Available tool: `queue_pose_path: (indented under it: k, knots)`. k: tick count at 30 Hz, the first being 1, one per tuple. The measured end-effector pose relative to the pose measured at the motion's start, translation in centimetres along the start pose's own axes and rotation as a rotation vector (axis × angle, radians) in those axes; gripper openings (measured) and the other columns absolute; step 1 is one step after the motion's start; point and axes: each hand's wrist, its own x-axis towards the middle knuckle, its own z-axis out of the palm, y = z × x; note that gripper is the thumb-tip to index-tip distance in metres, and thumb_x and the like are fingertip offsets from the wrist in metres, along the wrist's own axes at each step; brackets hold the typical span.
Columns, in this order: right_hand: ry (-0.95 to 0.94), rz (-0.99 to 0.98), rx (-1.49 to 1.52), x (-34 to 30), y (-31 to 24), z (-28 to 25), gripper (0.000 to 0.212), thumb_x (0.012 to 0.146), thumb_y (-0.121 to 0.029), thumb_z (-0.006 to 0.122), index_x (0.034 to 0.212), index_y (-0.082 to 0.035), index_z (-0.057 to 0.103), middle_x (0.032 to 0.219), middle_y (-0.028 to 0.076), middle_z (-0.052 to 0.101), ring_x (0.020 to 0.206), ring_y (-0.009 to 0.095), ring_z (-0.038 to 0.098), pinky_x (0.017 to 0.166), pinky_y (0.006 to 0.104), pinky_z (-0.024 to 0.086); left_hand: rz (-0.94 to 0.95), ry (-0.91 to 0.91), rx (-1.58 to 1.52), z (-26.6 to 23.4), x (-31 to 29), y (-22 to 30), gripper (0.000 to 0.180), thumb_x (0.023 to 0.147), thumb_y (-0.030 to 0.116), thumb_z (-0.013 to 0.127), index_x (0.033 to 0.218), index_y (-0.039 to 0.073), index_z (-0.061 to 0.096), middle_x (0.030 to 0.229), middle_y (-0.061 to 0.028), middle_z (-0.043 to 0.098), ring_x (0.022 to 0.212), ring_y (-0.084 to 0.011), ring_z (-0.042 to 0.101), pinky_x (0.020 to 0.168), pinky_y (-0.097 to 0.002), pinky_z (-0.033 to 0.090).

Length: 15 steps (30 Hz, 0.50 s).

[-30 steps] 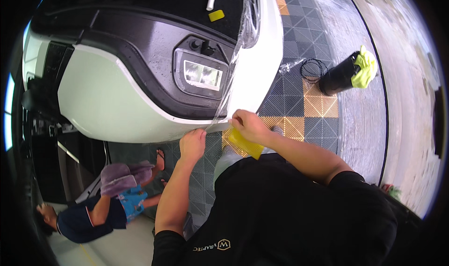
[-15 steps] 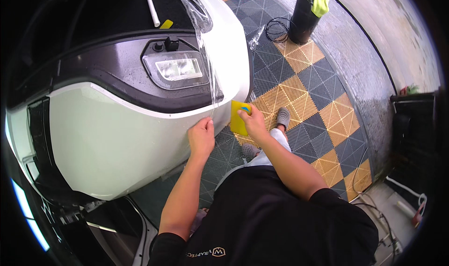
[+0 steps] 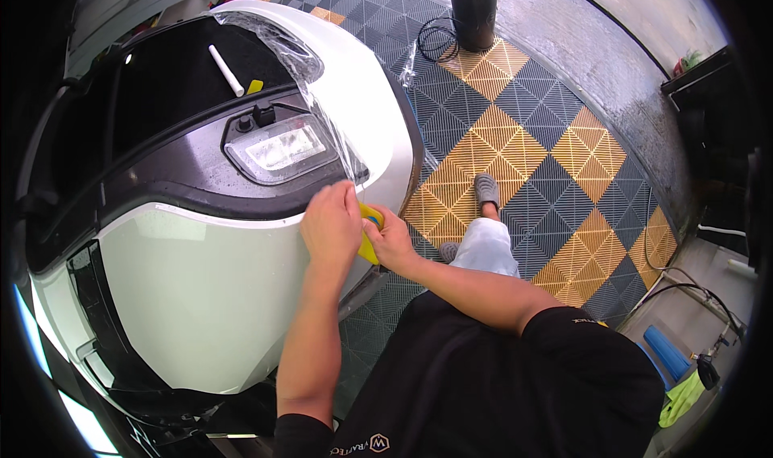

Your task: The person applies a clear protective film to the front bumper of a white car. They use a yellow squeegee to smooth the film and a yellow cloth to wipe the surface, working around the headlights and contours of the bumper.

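The right hand (image 3: 390, 239) holds a yellow card (image 3: 367, 250) – the left hand (image 3: 332, 223) is curled by clear film (image 3: 301, 58) (can't tell if it's pinching) on the white car (image 3: 201, 297).

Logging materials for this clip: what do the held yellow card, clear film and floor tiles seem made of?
Yellow card: probably smooth plastic, evenly coloured. Clear film: likely glossy plastic, wrinkled and transparent. Floor tiles: perhaps matte plastic, with regular ribs.
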Motion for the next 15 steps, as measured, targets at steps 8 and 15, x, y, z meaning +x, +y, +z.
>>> queue_pose_path:
  k: [8,15]
  knots:
    - [-0.099,-0.425,-0.476,7.2,-0.8,-8.6,0.025,0.081,-0.01,0.067,0.105,-0.01,0.066,0.099,0.006,0.064,0.094,0.026,0.059,0.088,0.0398,0.046,-0.217,-0.478,0.321,2.5,10.4,-0.4,0.063,0.084,0.024,0.066,0.134,-0.006,0.043,0.109,-0.0295,0.066,0.103,-0.0402,0.065,0.089,-0.0447,0.052]
    - [-0.287,-0.853,-0.669,10.9,-0.8,-8.6,0.027,0.078,-0.015,0.068,0.104,-0.014,0.064,0.109,-0.001,0.062,0.103,0.023,0.054,0.093,0.0434,0.04,-0.443,-0.591,0.105,4.0,12.3,-3.1,0.038,0.077,0.02,0.065,0.11,-0.001,0.061,0.102,-0.0219,0.07,0.096,-0.0363,0.067,0.084,-0.0429,0.052]
